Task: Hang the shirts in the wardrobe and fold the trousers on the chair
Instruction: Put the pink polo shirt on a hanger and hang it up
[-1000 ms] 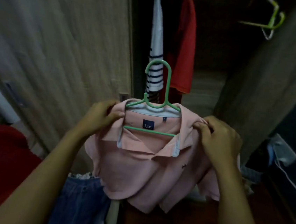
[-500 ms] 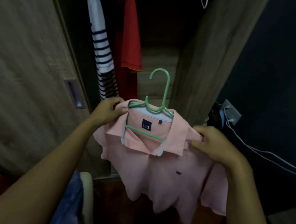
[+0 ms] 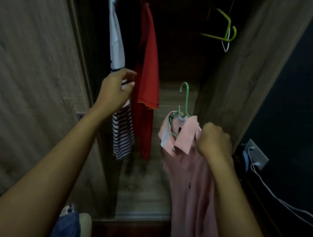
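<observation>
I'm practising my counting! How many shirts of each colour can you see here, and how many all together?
white shirt with navy stripes: 1
red short-sleeved shirt: 1
pink cotton polo shirt: 1
Total: 3 shirts

Nothing legible for you here: pink shirt [image 3: 193, 180], neck label [image 3: 179, 129] mostly hidden, chest mark [image 3: 189, 186] just a blur.

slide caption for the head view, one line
Right hand grips a pink polo shirt on a green hanger, left hand at the striped shirt hanging in the wardrobe.
</observation>
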A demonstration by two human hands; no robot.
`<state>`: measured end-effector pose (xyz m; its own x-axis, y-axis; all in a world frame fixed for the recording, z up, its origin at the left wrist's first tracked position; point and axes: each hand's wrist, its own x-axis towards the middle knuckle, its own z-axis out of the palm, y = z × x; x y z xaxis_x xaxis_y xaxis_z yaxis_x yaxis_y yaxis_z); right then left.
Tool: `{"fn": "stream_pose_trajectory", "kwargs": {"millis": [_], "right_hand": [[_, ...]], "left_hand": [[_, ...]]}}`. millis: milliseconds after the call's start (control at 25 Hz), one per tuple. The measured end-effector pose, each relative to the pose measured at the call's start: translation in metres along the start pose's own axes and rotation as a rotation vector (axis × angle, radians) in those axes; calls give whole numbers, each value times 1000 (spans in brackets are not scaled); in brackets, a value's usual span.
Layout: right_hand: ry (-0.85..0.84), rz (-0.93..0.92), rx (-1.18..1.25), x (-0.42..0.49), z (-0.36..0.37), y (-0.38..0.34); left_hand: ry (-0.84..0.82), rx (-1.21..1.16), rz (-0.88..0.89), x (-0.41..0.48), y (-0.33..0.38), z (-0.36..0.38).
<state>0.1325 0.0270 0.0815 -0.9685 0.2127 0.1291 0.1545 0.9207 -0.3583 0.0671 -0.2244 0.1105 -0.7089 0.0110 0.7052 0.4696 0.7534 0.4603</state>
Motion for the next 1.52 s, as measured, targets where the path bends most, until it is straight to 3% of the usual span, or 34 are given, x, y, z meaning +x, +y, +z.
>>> {"fn": "stream_pose_trajectory", "kwargs": {"millis": [280,480,640,960,1520], "right_hand": [[107,-86,205,75,-52,-67],[268,-217,254,150,-98,-108],[368,-267,221,210,-122,-143],[349,-319,217,277,-144,-193],[214,-257,215,288,-114,-192]], "left_hand": [[372,70,188,73,12,-60],[519,211,168,122,13,-88],[526,330,128,153,0,-100],[517,519,78,185,-30,-117],[459,533,32,177,-36,-121]]}}
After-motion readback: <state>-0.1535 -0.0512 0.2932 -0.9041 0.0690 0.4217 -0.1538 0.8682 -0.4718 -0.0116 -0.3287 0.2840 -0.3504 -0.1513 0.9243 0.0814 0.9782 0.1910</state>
